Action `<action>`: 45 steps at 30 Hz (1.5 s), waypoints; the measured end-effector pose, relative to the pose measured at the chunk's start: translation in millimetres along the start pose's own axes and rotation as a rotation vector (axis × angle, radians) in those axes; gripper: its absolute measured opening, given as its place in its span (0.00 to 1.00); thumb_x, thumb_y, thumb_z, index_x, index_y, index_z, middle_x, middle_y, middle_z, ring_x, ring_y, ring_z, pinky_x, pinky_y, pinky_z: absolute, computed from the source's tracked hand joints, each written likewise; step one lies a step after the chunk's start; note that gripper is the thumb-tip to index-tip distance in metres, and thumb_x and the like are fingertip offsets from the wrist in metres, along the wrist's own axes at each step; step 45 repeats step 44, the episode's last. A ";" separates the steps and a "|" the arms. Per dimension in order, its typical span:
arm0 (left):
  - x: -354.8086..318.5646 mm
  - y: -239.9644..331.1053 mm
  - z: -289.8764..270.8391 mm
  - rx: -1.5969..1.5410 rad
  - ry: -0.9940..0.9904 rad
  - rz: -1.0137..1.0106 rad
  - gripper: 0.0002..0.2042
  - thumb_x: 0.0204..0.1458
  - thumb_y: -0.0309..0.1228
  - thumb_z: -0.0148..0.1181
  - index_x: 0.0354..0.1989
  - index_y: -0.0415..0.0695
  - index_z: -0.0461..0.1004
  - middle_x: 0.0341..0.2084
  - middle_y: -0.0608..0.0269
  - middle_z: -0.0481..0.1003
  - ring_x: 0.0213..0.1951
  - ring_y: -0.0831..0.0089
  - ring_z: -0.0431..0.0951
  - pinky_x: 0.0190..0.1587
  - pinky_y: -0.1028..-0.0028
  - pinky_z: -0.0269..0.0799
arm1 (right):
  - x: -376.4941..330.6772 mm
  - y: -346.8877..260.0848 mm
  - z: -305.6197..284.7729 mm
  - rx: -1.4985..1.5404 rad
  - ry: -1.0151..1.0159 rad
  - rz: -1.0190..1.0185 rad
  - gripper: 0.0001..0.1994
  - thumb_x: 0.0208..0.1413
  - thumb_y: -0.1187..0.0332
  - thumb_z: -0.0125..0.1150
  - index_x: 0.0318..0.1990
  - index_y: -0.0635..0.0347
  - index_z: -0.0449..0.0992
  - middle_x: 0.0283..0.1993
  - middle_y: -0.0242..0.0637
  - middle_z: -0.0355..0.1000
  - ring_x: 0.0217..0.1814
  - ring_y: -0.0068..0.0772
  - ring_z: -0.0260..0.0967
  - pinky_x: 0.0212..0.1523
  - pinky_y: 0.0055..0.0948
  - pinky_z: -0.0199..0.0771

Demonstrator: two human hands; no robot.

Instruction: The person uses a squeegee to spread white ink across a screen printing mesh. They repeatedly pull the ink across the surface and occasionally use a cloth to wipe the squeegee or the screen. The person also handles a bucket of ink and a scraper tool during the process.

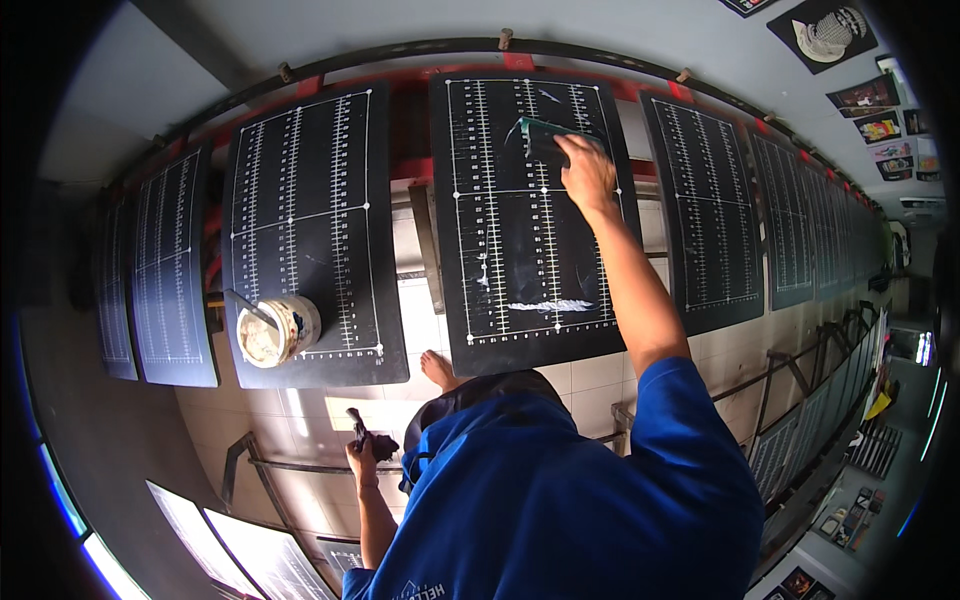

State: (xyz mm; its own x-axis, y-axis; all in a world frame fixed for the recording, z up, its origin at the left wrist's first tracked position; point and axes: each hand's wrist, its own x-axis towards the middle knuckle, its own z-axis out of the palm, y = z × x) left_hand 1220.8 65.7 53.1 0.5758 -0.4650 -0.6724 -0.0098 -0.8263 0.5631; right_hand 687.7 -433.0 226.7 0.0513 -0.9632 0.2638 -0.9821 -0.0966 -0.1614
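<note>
The black gridded board (520, 215), marked with white ruled scales, lies flat in a long row of like boards on a red frame, straight ahead of the person. It looks stiff, broad and probably awkward rather than heavy; a smear of white paste (550, 305) sits near its near edge, so its face is likely slick and best left untouched, with any hold taken at the bare side edges. The neighbouring board (300, 200) to the left carries an open tub of pale paste (277, 331) with a flat stick resting on it; the tub seems light and messy at the rim.

The dark green scraper (540, 135) is pressed against the far part of the board, thin and probably springy. The right hand (587, 172) has its grip closed over the scraper's near end. The left hand (362, 452) hangs low at the person's side, grip closed on a small dark object (372, 440), perhaps a rag; its shape is too dark to tell. The blue shirt hides the board's near edge, and how the boards fasten to the frame cannot be made out.
</note>
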 end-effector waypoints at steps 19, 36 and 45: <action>-21.6 13.4 23.9 0.214 0.134 0.035 0.22 0.55 0.32 0.65 0.53 0.33 0.67 0.45 0.47 0.74 0.43 0.63 0.77 0.47 0.67 0.76 | 77.2 -17.4 53.9 -0.219 0.188 0.163 0.11 0.51 0.72 0.57 0.42 0.59 0.79 0.42 0.38 0.75 0.48 0.40 0.73 0.45 0.38 0.76; -24.1 24.7 42.5 0.141 0.039 -0.028 0.23 0.55 0.32 0.66 0.54 0.34 0.65 0.43 0.48 0.76 0.41 0.65 0.78 0.44 0.68 0.76 | 6.5 -35.7 32.5 0.099 -0.089 -0.378 0.26 0.49 0.80 0.57 0.56 0.46 0.79 0.59 0.26 0.73 0.61 0.37 0.66 0.65 0.42 0.64; -14.8 6.1 24.1 0.272 0.059 -0.017 0.25 0.54 0.34 0.67 0.56 0.35 0.66 0.45 0.45 0.75 0.42 0.64 0.78 0.46 0.68 0.76 | 106.2 97.3 28.0 0.121 -0.089 -0.227 0.22 0.46 0.75 0.67 0.52 0.50 0.81 0.57 0.26 0.76 0.62 0.30 0.69 0.71 0.44 0.57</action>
